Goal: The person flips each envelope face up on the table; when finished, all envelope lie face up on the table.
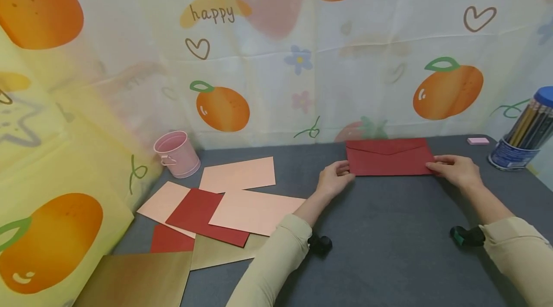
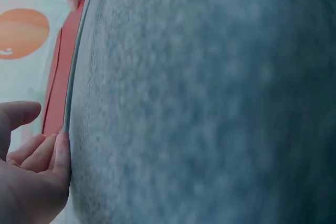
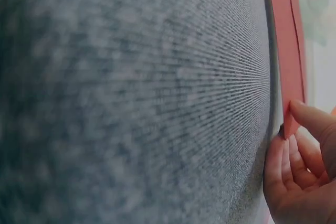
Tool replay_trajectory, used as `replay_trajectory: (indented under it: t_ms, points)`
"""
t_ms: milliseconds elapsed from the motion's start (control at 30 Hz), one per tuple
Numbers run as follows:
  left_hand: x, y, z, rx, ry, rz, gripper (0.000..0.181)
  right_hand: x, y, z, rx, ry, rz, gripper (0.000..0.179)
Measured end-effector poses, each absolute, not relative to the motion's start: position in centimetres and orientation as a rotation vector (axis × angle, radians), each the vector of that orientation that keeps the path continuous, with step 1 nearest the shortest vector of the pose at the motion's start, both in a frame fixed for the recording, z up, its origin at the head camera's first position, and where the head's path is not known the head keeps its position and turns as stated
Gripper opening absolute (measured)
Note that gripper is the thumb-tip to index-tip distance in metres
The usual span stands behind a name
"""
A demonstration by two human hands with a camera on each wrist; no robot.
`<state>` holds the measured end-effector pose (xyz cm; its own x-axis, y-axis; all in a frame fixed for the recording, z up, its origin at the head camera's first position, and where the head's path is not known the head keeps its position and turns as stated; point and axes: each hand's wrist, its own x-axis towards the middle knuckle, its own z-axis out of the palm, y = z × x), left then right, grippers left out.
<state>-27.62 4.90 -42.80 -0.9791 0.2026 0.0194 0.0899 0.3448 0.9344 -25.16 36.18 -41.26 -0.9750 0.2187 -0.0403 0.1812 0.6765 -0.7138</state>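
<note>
A red envelope [image 1: 389,157] with its pointed flap side showing lies at the back of the dark grey table, close to the printed curtain. At its lower right corner my right hand [image 1: 459,171] pinches it, thumb on top and fingers below, as the right wrist view shows on the envelope [image 3: 287,51]. My left hand [image 1: 334,178] is at the left edge. In the left wrist view, its fingertips [image 2: 62,145] touch the envelope's near corner, while the thumb [image 2: 23,114] stands away from the paper.
Left of my arm, pink, red and gold envelopes or cards overlap, among them a pink one [image 1: 258,212], a red one [image 1: 207,215] and a gold one [image 1: 138,278]. A pink bucket [image 1: 177,154] stands behind them. Far right are a pink eraser [image 1: 478,141] and a pencil tub [image 1: 514,154].
</note>
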Motion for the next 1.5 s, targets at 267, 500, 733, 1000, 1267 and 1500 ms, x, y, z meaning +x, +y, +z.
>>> replay_trajectory:
  t_ms: [267, 500, 733, 1000, 1267, 1500]
  points:
    - [-27.1, 5.4, -42.6, 0.464, 2.642, 1.385, 0.049, -25.2, 36.1, -41.4, -0.337, -2.836, 1.029, 0.061]
    - [-26.6, 5.6, -42.5, 0.591, 2.710, 1.125, 0.053, -25.1, 36.1, -41.6, -0.360, -2.823, 1.039, 0.060]
    - [-26.4, 5.7, -42.7, 0.690, 2.758, 0.913, 0.057, -25.1, 36.1, -41.7, -0.389, -2.816, 1.057, 0.059]
    - [-26.3, 5.8, -42.5, 0.732, 2.795, 0.771, 0.057, -25.0, 36.0, -41.8, -0.359, -2.831, 1.024, 0.058]
    - [-26.2, 5.8, -42.5, 0.739, 2.811, 0.692, 0.056, -25.1, 36.0, -41.8, -0.333, -2.845, 0.973, 0.054]
    - [-26.1, 5.7, -42.2, 0.739, 2.802, 0.644, 0.059, -25.2, 35.6, -41.7, -0.255, -2.846, 0.910, 0.047]
